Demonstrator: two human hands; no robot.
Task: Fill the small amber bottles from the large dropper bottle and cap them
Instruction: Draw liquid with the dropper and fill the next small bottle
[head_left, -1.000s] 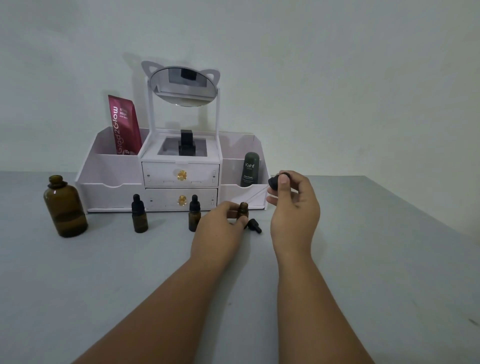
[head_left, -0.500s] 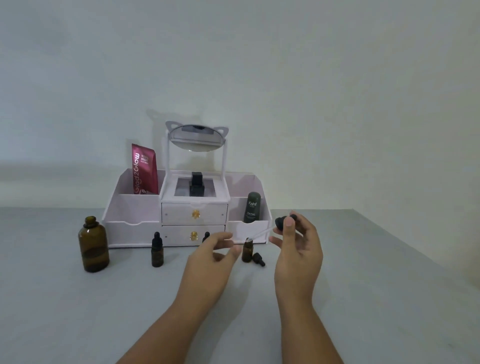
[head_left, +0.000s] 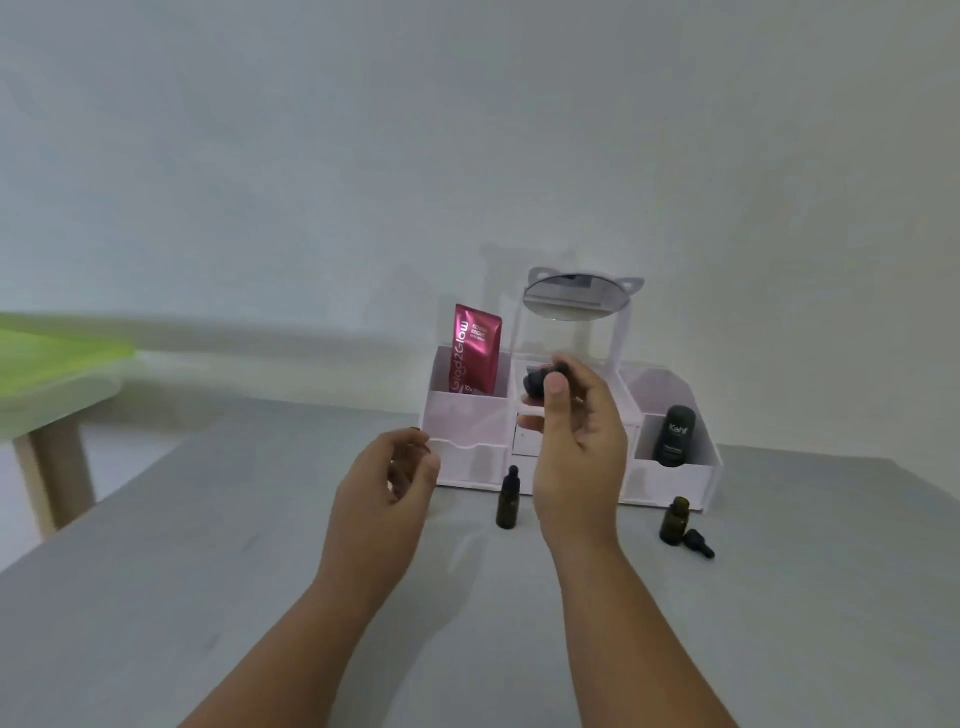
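My right hand (head_left: 576, 441) is raised in front of the organizer and pinches the black bulb of the large bottle's dropper (head_left: 537, 384). My left hand (head_left: 387, 488) is curled at the spot of the large amber bottle (head_left: 414, 430). Only that bottle's dark top and a dark patch between my fingers show, so contact is unclear. One capped small amber bottle (head_left: 508, 501) stands between my hands. An uncapped small bottle (head_left: 675, 522) stands to the right, with its black dropper cap (head_left: 698, 544) lying beside it.
A white organizer (head_left: 467, 415) with a cat-ear mirror (head_left: 574, 299) stands against the wall. It holds a red sachet (head_left: 475, 348) and a dark Kahf bottle (head_left: 675, 436). A green-topped table (head_left: 52, 364) stands beyond the grey table's left edge.
The view swung left. My left hand left the uncapped small bottle and moved left to the large bottle. My right hand carried the dropper up and left, away from the small bottle.
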